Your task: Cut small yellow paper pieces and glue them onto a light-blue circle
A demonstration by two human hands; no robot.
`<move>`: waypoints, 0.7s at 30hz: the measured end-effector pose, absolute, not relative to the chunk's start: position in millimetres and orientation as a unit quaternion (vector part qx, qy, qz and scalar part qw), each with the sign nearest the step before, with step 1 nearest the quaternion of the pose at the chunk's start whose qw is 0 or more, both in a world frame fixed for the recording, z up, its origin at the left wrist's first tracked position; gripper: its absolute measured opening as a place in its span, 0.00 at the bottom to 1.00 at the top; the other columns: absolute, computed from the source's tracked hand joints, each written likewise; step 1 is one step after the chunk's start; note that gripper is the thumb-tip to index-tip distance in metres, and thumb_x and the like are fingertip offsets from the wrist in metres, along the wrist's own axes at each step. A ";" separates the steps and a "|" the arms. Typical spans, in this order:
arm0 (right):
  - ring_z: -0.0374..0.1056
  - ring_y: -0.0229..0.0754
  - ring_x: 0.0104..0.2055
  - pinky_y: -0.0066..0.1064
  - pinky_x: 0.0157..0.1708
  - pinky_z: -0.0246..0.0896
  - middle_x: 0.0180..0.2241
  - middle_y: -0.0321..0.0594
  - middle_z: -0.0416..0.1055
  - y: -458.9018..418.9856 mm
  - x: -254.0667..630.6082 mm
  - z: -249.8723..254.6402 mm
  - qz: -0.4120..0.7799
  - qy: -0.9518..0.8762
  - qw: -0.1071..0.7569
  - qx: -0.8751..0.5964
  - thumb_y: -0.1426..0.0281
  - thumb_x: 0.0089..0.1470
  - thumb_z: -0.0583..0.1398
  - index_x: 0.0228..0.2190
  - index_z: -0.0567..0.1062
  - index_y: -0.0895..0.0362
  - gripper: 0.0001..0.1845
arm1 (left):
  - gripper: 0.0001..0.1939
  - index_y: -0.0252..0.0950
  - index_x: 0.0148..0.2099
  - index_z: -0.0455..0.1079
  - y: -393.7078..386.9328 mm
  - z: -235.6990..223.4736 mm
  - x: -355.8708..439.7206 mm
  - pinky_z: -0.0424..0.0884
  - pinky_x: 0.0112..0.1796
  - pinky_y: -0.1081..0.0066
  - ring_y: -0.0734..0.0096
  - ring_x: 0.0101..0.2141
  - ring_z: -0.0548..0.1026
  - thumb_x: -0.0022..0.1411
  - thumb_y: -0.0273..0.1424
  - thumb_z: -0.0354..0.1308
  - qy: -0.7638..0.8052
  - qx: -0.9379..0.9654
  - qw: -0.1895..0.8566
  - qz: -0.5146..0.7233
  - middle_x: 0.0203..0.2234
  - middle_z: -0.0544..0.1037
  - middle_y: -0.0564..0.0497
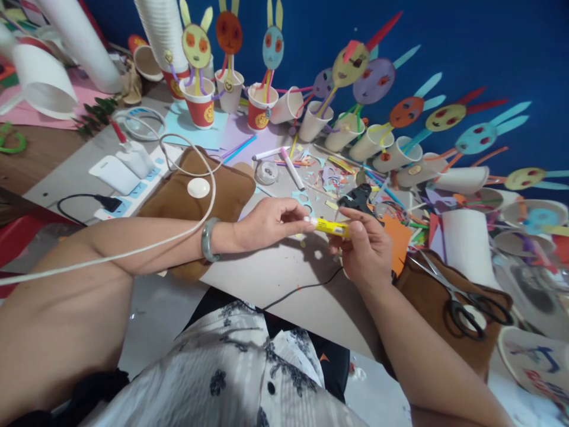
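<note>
I have the yellow tube (332, 227) up between both hands, over the near part of the table (275, 276). Its long axis runs mostly left to right across my view, dipping slightly toward the right. The white tip points left, and the yellow body ends in the right hand (368, 249).

My left hand (267, 224), with a bangle (210, 239) at the wrist, pinches the white tip between thumb and fingertips. My right hand grips the other end, thumb against the body and index finger reaching forward above it.

Just beyond the right hand I see a black tool (359, 198), with orange paper (395, 240) beside that hand. Past the tube lie paper scraps (331, 178) and a white pen (292, 169) with a pink end. Cups (315, 121) with rabbit figures (350, 65) line the blue wall (311, 24). Scissors (462, 296) lie open on the brown pad (427, 308) to the right; a power strip (133, 198) sits at left.
</note>
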State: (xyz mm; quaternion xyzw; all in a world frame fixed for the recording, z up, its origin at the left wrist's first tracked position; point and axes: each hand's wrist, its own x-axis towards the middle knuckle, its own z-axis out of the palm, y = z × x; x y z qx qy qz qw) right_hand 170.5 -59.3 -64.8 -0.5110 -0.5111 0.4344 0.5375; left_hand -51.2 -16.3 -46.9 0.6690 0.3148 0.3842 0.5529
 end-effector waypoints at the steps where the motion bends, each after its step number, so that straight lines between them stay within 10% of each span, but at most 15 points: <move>1: 0.67 0.35 0.18 0.27 0.15 0.59 0.23 0.32 0.72 -59.4 169.9 -63.3 0.442 -0.509 0.541 -0.503 0.51 0.53 0.66 0.40 0.78 0.53 0.20 | 0.17 0.31 0.35 0.74 -16.4 -45.2 -51.0 0.65 0.27 0.78 0.80 0.26 0.69 0.58 0.43 0.65 0.310 0.665 0.561 0.384 0.25 0.76 0.53; 21: 0.68 0.35 0.16 0.27 0.17 0.64 0.21 0.32 0.75 -58.4 166.4 -58.7 0.449 -0.474 0.542 -0.529 0.53 0.45 0.71 0.28 0.75 0.55 0.20 | 0.18 0.32 0.36 0.74 -14.6 -42.5 -54.2 0.64 0.24 0.79 0.80 0.21 0.69 0.70 0.38 0.50 0.323 0.709 0.539 0.319 0.20 0.73 0.54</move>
